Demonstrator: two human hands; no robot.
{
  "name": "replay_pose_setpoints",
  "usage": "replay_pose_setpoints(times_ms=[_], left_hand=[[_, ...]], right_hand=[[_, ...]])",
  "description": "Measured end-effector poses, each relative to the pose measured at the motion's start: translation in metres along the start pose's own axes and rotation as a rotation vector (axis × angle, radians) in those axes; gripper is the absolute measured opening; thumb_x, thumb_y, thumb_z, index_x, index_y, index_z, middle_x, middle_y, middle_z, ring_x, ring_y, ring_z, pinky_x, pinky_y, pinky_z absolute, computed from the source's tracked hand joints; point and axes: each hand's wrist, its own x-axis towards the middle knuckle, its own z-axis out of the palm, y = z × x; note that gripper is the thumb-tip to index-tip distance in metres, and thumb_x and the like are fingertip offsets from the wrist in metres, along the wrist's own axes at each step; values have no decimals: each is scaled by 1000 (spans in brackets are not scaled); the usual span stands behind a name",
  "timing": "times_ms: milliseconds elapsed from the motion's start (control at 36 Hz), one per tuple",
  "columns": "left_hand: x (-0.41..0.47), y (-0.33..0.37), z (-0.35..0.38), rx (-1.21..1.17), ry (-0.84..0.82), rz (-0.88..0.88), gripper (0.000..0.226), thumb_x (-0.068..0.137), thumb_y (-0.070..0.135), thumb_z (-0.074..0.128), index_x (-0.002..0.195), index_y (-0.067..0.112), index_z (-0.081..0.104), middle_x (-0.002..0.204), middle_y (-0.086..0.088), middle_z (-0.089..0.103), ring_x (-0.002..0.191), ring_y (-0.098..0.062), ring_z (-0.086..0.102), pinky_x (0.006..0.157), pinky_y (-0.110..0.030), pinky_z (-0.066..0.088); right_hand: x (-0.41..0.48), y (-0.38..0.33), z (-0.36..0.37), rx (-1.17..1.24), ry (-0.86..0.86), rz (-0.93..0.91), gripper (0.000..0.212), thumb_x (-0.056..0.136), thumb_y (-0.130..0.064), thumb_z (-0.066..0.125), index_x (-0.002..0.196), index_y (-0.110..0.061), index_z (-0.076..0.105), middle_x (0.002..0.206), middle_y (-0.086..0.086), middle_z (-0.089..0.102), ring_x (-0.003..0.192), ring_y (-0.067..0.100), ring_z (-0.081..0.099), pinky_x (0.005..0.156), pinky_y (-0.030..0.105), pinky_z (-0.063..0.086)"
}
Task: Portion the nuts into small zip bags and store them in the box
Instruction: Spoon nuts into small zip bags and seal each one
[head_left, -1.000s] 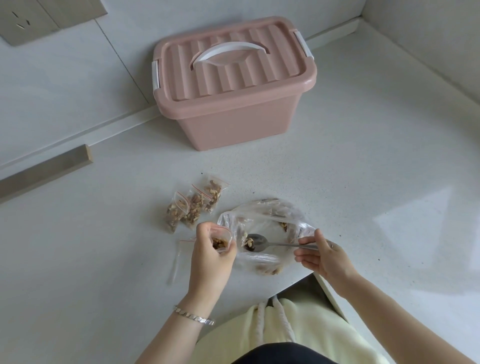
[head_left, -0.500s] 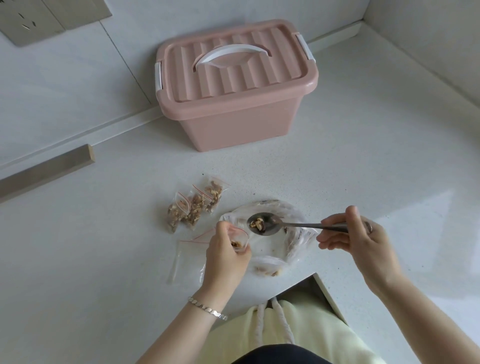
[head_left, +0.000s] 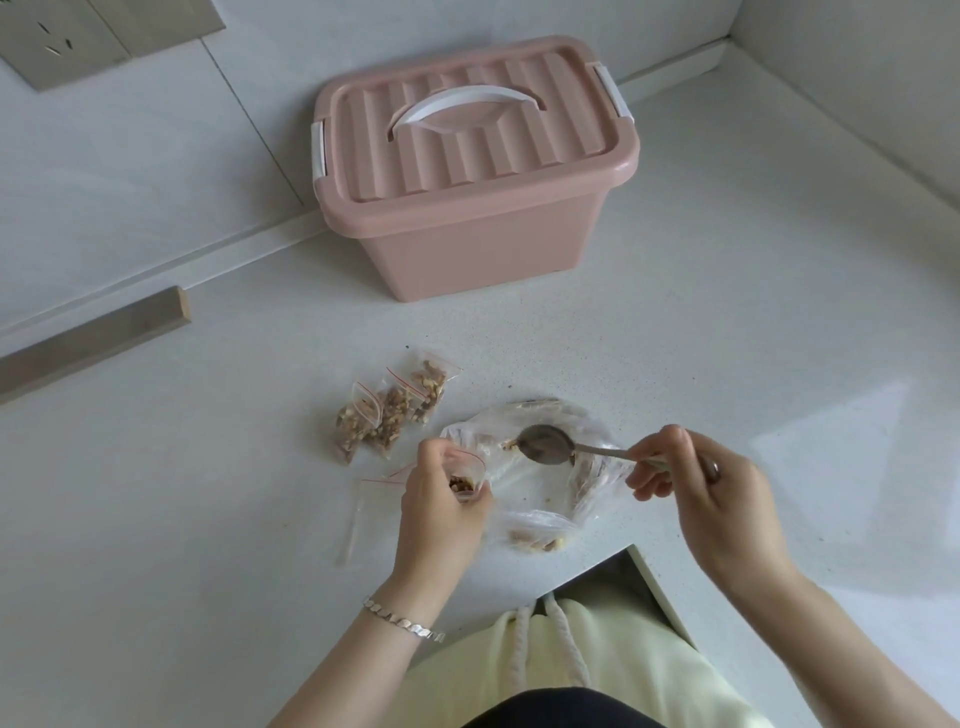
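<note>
Now left hand (head_left: 441, 506) grips small bag (head_left: 466, 480); right hand (head_left: 719, 493) holds spoon (head_left: 546, 443).

1. Box (head_left: 483, 249): dusty pink all over. Lid (head_left: 519, 130): same pink, ribbed in parallel raised bands.
2. Handle (head_left: 462, 101) and side latches (head_left: 318, 150): white.
3. Worktop (head_left: 727, 338): white with a fine dark speckle and glossy pale patches at right.
4. Filled zip bags (head_left: 431, 384): clear film with a thin red line at the seal. Nuts (head_left: 387, 423) inside: tan to mid-brown.
5. Held zip bag (head_left: 470, 475): same clear film, same red line.
6. Large bag (head_left: 592, 483): clear, colourless.
7. Spoon (head_left: 545, 444): dull grey metal.
8. Bracelet (head_left: 402, 621): silver, small linked plates.
9. Garment (head_left: 623, 670): pale yellow. Cords (head_left: 569, 639): white, twisted.
10. Wall strip (head_left: 93, 338): grey-brown.
</note>
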Motion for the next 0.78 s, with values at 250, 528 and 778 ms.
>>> replay_pose_setpoints(times_ms=[250,528,778], left_hand=[[9,-13,-9,-46,49,-43,30,79,7,67,89,24,45,93,5,58,78,-1,57,61,-3,41],[24,-23,3,-80,-204,-214,39,82,8,64,115,14,45,129,18,39,73,11,46,50,4,35],[30,-23,8,-150,-229,-214,33,78,7,68,93,26,45,135,8,43,115,-8,44,85,-20,32]], right_hand=[[10,50,14,12,24,236,34,97,-27,38,78,-19,64,69,6,68,62,13,64,64,26,51],[17,64,49,182,-58,345,32,98,-24,37,81,-15,63,74,9,69,62,11,67,62,18,54],[12,67,64,308,-150,476,35,98,-25,37,82,-7,63,72,13,69,61,13,68,58,19,54]])
